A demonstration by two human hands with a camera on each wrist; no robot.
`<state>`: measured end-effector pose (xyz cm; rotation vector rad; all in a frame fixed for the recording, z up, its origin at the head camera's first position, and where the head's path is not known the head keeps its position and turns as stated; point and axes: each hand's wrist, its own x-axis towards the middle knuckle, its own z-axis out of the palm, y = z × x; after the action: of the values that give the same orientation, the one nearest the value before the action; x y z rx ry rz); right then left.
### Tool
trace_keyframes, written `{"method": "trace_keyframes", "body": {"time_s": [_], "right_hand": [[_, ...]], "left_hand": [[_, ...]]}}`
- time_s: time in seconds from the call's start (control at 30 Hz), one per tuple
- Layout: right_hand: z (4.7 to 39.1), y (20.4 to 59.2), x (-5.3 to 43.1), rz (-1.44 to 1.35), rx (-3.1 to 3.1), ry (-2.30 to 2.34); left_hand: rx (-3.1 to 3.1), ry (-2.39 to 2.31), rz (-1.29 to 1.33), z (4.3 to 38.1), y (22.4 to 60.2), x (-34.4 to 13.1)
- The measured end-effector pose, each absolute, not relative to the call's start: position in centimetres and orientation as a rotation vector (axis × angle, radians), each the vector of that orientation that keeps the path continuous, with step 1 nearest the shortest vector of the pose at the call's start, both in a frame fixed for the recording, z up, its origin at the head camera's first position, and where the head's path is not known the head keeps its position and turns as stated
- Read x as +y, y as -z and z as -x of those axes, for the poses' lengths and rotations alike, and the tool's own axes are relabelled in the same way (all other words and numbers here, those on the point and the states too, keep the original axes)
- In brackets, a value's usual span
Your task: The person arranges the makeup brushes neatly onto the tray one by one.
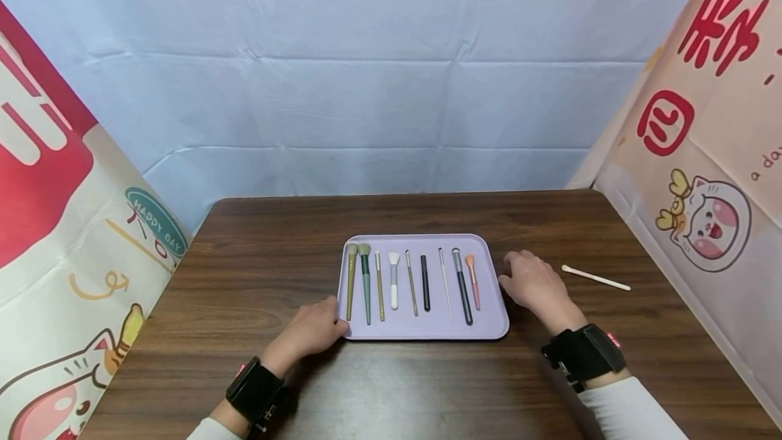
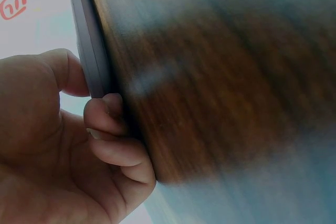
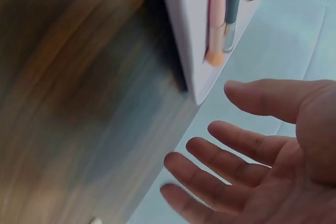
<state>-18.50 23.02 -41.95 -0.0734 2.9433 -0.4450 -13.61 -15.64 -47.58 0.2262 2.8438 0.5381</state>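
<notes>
A lilac tray (image 1: 400, 330) lies on the table with several makeup brushes in a row, all roughly upright in the head view. At its left end are an olive brush (image 1: 351, 284) and a green brush (image 1: 366, 287); a pink brush (image 1: 473, 284) lies at its right end. My left hand (image 1: 311, 328) pinches the tray's near left corner, thumb above and curled fingers at the underside, as the left wrist view shows. Just off the tray's right edge, my right hand (image 1: 536, 284) has its fingers spread and loosely bent in the right wrist view, holding nothing.
A thin white stick (image 1: 595, 278) with a rounded end lies on the brown wooden table (image 1: 269, 250), right of my right hand. A pale blue cloth (image 1: 354, 100) hangs behind the table. Printed panels stand left and right (image 1: 660, 236).
</notes>
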Motion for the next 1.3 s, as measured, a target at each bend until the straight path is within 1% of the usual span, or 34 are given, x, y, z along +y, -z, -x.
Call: {"method": "trace_keyframes", "body": {"time_s": [0.23,0.7,0.93,1.3], "right_hand": [[18.1,41.8,25.2,0.119,2.949,0.405],[17.2,41.6,29.8,0.073,2.947,0.396],[17.2,41.3,32.1,0.025,2.91,0.396],[17.5,41.4,35.4,0.023,2.903,0.385]], "left_hand": [[2.845,-0.534,-0.221,13.6,47.6,-15.6],[2.829,-0.546,-0.204,13.5,47.5,-15.5],[2.836,-0.544,-0.21,13.5,47.5,-15.5],[2.833,-0.546,-0.208,13.5,47.5,-15.5]]}}
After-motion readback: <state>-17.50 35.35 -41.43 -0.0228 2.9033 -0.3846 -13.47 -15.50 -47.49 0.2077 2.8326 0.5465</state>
